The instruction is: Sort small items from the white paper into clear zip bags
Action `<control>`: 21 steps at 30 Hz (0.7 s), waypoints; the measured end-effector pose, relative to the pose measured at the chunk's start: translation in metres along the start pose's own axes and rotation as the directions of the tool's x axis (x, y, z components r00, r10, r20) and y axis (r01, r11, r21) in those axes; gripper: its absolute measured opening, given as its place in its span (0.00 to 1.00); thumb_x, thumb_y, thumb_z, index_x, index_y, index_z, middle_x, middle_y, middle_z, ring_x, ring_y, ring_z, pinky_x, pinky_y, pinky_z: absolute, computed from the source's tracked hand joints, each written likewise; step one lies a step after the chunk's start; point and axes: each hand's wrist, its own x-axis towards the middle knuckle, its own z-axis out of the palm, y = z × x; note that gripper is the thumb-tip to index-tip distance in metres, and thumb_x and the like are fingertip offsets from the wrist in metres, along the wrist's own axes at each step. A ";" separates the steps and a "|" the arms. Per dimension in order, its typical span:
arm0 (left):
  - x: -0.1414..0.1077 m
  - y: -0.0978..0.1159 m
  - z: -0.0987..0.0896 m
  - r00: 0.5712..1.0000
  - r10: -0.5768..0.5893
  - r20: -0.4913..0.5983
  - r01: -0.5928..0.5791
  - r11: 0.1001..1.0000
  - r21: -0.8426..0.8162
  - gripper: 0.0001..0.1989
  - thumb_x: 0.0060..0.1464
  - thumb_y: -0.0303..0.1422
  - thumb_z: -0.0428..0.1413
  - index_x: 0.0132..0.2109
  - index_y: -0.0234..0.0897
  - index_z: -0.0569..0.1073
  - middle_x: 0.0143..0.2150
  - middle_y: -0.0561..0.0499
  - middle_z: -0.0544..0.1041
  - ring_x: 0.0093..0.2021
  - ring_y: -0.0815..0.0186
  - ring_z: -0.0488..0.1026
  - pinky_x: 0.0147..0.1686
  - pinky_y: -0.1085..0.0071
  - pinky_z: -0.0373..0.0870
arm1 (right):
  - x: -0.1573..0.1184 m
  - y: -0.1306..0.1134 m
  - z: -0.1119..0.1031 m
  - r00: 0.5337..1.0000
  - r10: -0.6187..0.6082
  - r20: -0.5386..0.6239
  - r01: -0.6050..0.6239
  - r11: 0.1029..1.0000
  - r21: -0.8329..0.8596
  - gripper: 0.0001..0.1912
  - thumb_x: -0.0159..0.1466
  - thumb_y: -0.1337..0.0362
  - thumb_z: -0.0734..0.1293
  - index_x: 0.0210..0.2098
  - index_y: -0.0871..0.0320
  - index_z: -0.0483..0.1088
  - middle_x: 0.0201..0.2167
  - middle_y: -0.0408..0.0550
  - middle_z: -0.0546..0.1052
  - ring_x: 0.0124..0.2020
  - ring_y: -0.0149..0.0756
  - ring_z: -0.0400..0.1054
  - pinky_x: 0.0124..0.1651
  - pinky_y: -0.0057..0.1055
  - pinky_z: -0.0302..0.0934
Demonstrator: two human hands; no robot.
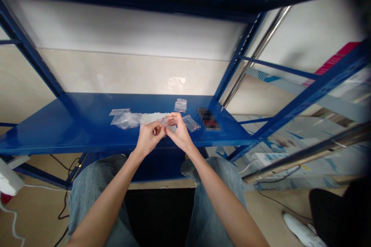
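Note:
Near the front edge of a blue shelf, my left hand (150, 136) and my right hand (179, 131) meet with their fingertips pinched on a small clear plastic bag (164, 121). What the bag holds is too small to make out. Beneath the hands lies a white sheet (146, 118), partly covered by them. A loose pile of clear zip bags (125, 119) spreads to the left of the sheet. Another clear bag (189, 123) lies just right of my right hand, and a small stack of bags (180, 105) sits farther back.
A blurred dark and red object (209, 119) lies on the right of the blue shelf (84, 123). Blue posts and an upper shelf frame the space. A person's white shoe (301, 229) and cables are on the floor.

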 end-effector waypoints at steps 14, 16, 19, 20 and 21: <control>0.014 -0.010 -0.023 0.971 -0.214 -0.104 0.130 0.843 -0.522 0.10 0.55 0.36 0.56 0.28 0.37 0.69 0.41 0.49 0.79 0.42 0.62 0.76 0.38 0.70 0.75 | 0.006 0.001 -0.003 0.974 0.223 -0.036 -0.201 0.929 0.312 0.21 0.65 0.54 0.67 0.55 0.50 0.63 0.48 0.49 0.75 0.47 0.37 0.71 0.51 0.35 0.66; 0.014 -0.011 -0.023 0.950 -0.306 -0.063 0.186 0.714 -0.675 0.12 0.55 0.38 0.57 0.29 0.38 0.66 0.41 0.49 0.79 0.41 0.62 0.78 0.38 0.67 0.77 | 0.005 0.006 0.000 0.941 0.339 0.005 -0.308 0.849 0.430 0.21 0.64 0.51 0.68 0.54 0.50 0.66 0.45 0.48 0.77 0.44 0.37 0.73 0.47 0.34 0.68; 0.014 -0.010 -0.021 0.933 -0.360 0.017 0.232 0.564 -0.793 0.13 0.56 0.41 0.58 0.32 0.39 0.64 0.40 0.51 0.79 0.39 0.63 0.79 0.41 0.61 0.79 | 0.002 0.010 0.005 0.883 0.433 0.182 -0.449 0.662 0.601 0.21 0.60 0.49 0.72 0.48 0.54 0.72 0.40 0.48 0.79 0.39 0.38 0.76 0.40 0.32 0.70; 0.014 -0.010 -0.020 0.931 -0.364 0.030 0.239 0.545 -0.804 0.14 0.56 0.42 0.59 0.33 0.39 0.64 0.39 0.51 0.79 0.39 0.63 0.80 0.41 0.60 0.80 | 0.001 0.011 0.007 0.865 0.442 0.238 -0.482 0.598 0.640 0.20 0.59 0.50 0.73 0.45 0.55 0.74 0.39 0.48 0.79 0.36 0.37 0.76 0.37 0.31 0.70; 0.013 -0.010 -0.020 0.931 -0.364 0.033 0.242 0.545 -0.803 0.14 0.56 0.43 0.59 0.33 0.39 0.65 0.39 0.51 0.79 0.39 0.62 0.80 0.42 0.59 0.80 | 0.000 0.011 0.008 0.850 0.446 0.279 -0.506 0.545 0.669 0.20 0.57 0.51 0.75 0.43 0.57 0.75 0.37 0.48 0.80 0.34 0.36 0.77 0.34 0.29 0.70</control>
